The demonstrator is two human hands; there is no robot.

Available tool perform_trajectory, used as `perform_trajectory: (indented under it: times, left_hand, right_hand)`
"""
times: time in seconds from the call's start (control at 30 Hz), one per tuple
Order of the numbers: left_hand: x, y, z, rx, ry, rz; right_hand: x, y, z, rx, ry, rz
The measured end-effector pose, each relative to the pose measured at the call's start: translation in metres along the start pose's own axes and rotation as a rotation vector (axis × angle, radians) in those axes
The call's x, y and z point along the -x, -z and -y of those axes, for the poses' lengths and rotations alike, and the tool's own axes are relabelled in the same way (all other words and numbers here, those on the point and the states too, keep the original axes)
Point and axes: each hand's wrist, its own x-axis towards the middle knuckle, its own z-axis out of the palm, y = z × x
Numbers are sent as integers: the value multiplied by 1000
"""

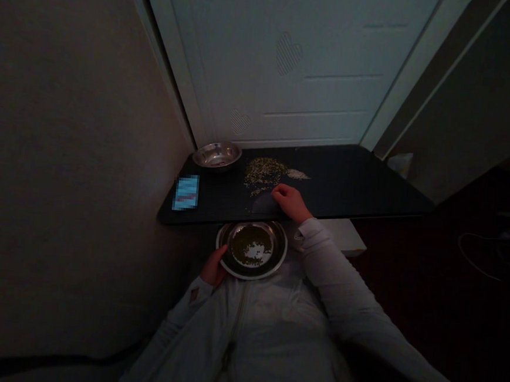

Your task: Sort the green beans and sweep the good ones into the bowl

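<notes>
My left hand [215,267] grips the left rim of a metal bowl [278,261], its fingers partly hidden behind the bowl. Small green grains, probably mung beans [245,238], lie inside, with a bare shiny patch among them. My right hand [290,200] is closed, knuckles up, over the near edge of a black table. Its fingers pinch a thin translucent flat piece [263,203], which looks like a plastic scraper and rests low against the tabletop. Just beyond, a spread pile of mixed green and pale grains [265,171] lies beside a smaller pale heap [297,174].
On the black table [357,175], a second metal bowl [217,156] stands at the back left. A blurred blue phone-like rectangle [186,192] lies near the left edge. A white door [336,56] rises behind. A white box [344,236] sits below the table's front edge.
</notes>
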Motion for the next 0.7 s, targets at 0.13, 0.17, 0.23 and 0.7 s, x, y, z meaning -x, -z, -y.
perform_trajectory:
  times: [0.13,0.17,0.23,0.7]
  left_hand:
    - [0,-2,0,5,8,-9]
    - [1,-2,0,7,4,-8]
    - [2,-3,-1,12,2,-3]
    - [-1,2,0,33,30,-12]
  right_hand:
    - [-1,0,-3,-23,5,-12]
    - [-2,0,-4,-28,5,-7]
    - [-1,0,-4,-28,1,14]
    - [-2,-1,-5,-38,21,49]
